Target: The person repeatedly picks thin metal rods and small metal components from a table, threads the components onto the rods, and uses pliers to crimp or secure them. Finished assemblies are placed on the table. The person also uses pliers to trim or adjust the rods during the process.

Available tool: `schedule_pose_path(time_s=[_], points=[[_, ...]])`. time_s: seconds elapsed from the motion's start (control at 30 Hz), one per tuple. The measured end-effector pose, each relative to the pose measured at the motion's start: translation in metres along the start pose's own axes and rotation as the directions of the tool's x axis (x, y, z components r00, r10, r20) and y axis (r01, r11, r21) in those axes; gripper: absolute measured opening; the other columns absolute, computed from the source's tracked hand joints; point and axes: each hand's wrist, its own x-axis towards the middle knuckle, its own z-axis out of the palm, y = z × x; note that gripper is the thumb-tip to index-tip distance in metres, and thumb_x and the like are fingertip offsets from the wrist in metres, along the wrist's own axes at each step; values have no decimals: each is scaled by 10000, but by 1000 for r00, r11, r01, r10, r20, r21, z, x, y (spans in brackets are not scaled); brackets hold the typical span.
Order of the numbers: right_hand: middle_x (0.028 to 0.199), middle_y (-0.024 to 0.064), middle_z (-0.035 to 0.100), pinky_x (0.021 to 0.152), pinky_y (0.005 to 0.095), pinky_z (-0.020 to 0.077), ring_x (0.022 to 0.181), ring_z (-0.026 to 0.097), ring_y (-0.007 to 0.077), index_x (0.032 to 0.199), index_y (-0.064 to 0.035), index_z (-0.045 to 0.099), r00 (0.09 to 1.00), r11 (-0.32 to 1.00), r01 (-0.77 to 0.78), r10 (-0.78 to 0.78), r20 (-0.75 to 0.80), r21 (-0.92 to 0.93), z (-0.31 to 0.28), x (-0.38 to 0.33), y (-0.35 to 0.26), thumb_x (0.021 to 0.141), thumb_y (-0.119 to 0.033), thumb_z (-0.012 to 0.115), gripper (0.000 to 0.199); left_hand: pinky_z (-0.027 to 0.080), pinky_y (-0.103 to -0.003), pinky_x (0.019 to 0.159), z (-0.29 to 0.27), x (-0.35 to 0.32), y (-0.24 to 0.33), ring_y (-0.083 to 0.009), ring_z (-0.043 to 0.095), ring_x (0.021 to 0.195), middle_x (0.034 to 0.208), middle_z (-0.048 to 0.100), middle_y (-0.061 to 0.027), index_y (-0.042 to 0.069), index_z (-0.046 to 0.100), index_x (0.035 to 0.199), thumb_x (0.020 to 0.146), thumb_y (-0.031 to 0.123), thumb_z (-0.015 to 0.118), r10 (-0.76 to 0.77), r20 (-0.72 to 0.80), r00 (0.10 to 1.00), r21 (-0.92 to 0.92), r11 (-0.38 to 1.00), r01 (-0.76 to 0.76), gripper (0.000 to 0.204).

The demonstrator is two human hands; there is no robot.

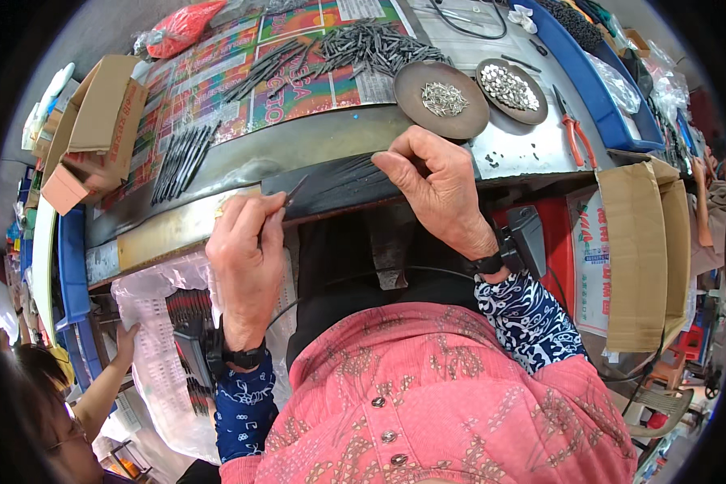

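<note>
My left hand (pixel 246 250) pinches a thin dark metal rod (pixel 292 192) at the near edge of the metal-topped workbench (pixel 298 149). My right hand (pixel 431 181) is curled at the bench edge, its fingers closed on a bundle of thin dark rods (pixel 353 165) lying along a black strip. Just beyond my right hand sits a round brown dish (pixel 415 81) with small silver pieces in it. A second round dish (pixel 512 85) of silvery pieces lies to its right.
More dark rods lie in heaps (pixel 363 44) and in a row (pixel 181 157) on colourful printed sheets. Red-handled pliers (pixel 574 129), a blue tray (pixel 597 89), cardboard boxes (pixel 97 121) (pixel 641 250) and a red bag (pixel 181 28) surround the bench. Another person (pixel 64 411) sits at lower left.
</note>
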Motion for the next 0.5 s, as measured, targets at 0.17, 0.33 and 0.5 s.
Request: schedule_pose_path(time_s=[0.17, 0.33, 0.5], points=[[673, 101, 494, 503, 323, 398, 547, 458, 240, 762, -1, 547, 999, 999, 37, -37, 22, 8, 1, -1, 7, 823, -147, 722, 236, 457, -391, 688, 9, 6, 0, -319, 569, 775, 820, 571, -130, 5, 620, 898, 767, -71, 600, 113, 93, 989, 170, 977, -127, 153], [673, 104, 499, 494, 330, 397, 542, 468, 243, 758, -4, 548, 997, 996, 81, -81, 0, -25, 3, 2, 8, 815, -118, 716, 210, 436, -429, 673, 51, 29, 4, -357, 529, 768, 766, 506, -146, 30, 543, 809, 702, -40, 544, 208, 118, 971, 134, 965, -223, 128], [660, 98, 495, 496, 318, 398, 540, 469, 206, 760, 2, 552, 1000, 1000, 19, -18, 11, -19, 4, 2, 3, 819, -108, 711, 202, 447, -440, 682, 64, 36, 10, -363, 527, 779, 782, 494, -150, 41, 530, 814, 707, -33, 556, 268, 67, 961, 146, 950, -275, 132]])
